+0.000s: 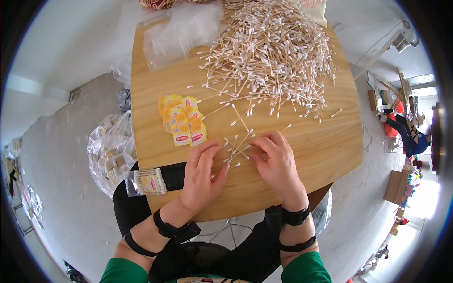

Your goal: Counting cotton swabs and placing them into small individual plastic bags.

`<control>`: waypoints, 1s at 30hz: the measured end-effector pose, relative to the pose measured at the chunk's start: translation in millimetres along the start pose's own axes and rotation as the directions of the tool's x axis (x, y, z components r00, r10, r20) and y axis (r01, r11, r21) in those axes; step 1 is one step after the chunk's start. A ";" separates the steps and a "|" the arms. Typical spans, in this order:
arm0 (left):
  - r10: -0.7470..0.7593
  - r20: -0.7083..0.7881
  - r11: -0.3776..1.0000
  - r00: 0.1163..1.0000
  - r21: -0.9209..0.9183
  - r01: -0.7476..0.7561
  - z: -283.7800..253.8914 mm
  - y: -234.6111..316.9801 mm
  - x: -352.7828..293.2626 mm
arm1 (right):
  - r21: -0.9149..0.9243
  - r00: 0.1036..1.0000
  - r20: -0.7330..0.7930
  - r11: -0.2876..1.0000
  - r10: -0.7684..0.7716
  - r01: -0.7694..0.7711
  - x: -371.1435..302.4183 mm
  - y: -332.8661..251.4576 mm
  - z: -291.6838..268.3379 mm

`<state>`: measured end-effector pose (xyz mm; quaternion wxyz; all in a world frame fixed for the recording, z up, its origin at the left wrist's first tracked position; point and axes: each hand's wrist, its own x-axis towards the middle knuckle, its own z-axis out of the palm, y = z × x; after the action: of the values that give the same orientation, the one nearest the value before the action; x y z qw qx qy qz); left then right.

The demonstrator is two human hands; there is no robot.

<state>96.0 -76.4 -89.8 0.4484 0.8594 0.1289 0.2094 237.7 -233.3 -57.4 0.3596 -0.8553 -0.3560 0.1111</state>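
Several loose cotton swabs (239, 147) with white tips lie crossed on the wooden table between my hands. My left hand (204, 174) is beside them, its fingers curled and its thumb apart from the index finger. From the other side, my right hand (275, 162) reaches to the swabs' ends, with thumb and bent index finger apart. Whether the fingertips touch any swab is hard to make out. Beyond them rises a large heap of cotton swabs (271, 52). Yellow and white printed cards (181, 120) form a small overlapping pile ahead of my left hand.
Clear plastic bags (181, 30) lie at the table's far left. A filled pack of swabs (150, 182) rests at the near left edge by a black strip (174, 177). Left of the table (325, 146) stands a clear bag (111, 155) of packs. Another person (408, 137) sits far right.
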 end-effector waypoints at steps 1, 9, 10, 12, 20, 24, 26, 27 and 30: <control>-0.004 0.003 1.000 1.000 0.001 0.004 -0.5 0.4 0.6 | -0.058 0.999 -0.003 0.997 -0.047 0.047 1.5 -4.1 0.3; 0.053 0.075 0.985 0.996 0.161 -0.065 1.2 0.9 7.6 | -0.131 0.986 0.104 0.981 -0.132 0.146 2.0 -2.1 1.5; 0.053 0.074 0.985 0.996 0.160 -0.064 1.3 -0.3 7.9 | -0.137 0.989 0.089 0.982 -0.121 0.132 0.8 0.7 -0.4; 0.090 0.073 0.982 0.993 0.160 -0.100 0.6 -3.0 8.1 | -0.143 0.991 0.074 0.982 -0.110 0.120 -0.8 6.0 -7.2; 0.122 0.064 0.987 0.990 0.097 -0.128 -5.9 -4.1 9.3 | -0.043 0.990 -0.025 0.989 0.139 -0.140 -1.9 21.9 -34.0; 0.155 0.073 0.986 0.985 0.053 -0.159 -8.0 -4.5 8.5 | 0.003 0.992 -0.065 0.995 0.104 -0.104 -1.5 18.3 -28.8; 0.115 0.057 0.993 0.992 0.022 -0.116 -12.3 -1.4 8.6 | 0.031 0.993 -0.078 0.996 0.087 -0.085 -1.6 13.6 -25.1; 0.075 0.041 0.997 0.996 -0.005 -0.074 -15.1 -0.9 8.6 | 0.034 0.994 -0.061 0.996 0.090 -0.088 -0.8 9.2 -24.2; 0.000 0.060 0.999 0.998 0.042 -0.002 -22.0 -7.0 9.2 | 0.026 0.997 -0.029 0.997 0.073 -0.072 1.1 4.5 -18.0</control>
<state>93.4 -52.9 -82.1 0.4337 0.8746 0.1193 0.1809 248.9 -244.4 -47.5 0.3715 -0.8646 -0.3179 0.1156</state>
